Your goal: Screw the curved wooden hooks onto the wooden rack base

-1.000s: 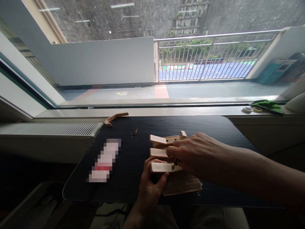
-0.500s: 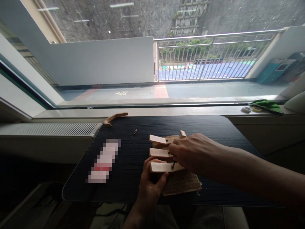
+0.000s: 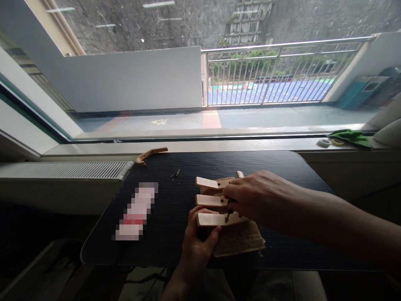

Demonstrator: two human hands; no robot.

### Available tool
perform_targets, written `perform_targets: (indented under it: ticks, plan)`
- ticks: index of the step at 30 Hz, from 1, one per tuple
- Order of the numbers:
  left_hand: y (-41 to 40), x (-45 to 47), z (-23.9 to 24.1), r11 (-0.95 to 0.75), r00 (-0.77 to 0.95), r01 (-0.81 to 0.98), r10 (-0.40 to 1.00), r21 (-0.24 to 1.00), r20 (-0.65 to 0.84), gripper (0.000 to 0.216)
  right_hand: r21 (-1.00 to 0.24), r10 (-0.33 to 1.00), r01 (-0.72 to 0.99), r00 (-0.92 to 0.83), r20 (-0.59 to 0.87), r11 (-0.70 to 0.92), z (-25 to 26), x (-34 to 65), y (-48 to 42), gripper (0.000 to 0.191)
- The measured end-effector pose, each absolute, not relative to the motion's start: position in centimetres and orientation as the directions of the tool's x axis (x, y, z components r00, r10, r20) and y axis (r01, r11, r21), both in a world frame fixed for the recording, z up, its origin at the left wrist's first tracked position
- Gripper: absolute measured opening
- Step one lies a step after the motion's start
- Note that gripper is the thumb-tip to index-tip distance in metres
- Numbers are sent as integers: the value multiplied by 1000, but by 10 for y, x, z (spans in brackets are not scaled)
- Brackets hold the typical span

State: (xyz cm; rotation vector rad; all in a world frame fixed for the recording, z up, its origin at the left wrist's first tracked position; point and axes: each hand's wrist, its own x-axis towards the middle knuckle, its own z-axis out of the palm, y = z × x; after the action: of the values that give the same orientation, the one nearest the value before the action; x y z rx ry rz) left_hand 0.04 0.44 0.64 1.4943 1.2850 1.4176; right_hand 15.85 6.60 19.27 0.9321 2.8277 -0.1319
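Observation:
Three pale bent wooden hooks lie side by side across a rough brown board (image 3: 239, 242). My left hand (image 3: 200, 240) is closed on the left end of the nearest wooden hook (image 3: 209, 219), thumb in front and fingers behind. Over its dark hole, my right hand (image 3: 250, 194) pinches a small dark metal piece (image 3: 229, 211) that stands upright; my fingers cover its top, and I cannot tell its kind. Beyond are the middle wooden hook (image 3: 208, 200) and the far wooden hook (image 3: 206, 182), each with a dark hole, their right parts partly hidden by my right hand.
On the black table (image 3: 169, 234) lie a few small screws (image 3: 176, 173), a loose bent wooden hook (image 3: 152, 154) at the far left corner and a blurred-out pinkish item (image 3: 136, 213). A green glove (image 3: 352, 138) and tape rolls (image 3: 324, 143) sit on the windowsill.
My right hand has lifted and turned slightly, showing more of the metal piece and of the nearest hook. My left hand keeps its hold.

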Motion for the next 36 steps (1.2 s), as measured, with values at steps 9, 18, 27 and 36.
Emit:
perform_targets:
  ticks: [9,18,27,36]
  plan:
    - [5,0,7,-277,-93,193,950,941,298,25,-20,577,583,-809,-114,812,193,163,67,11]
    - [4,0,8,-240,-84,191,962,952,259,27,-70,523,526,-850,-63,847,189,160,66,11]
    - [4,1,6,-265,-100,195,952,944,288,27,-14,631,638,-763,-140,770,193,155,69,15]
    - [5,0,6,-266,-88,197,954,944,287,26,-47,568,579,-810,-145,814,193,161,64,14]
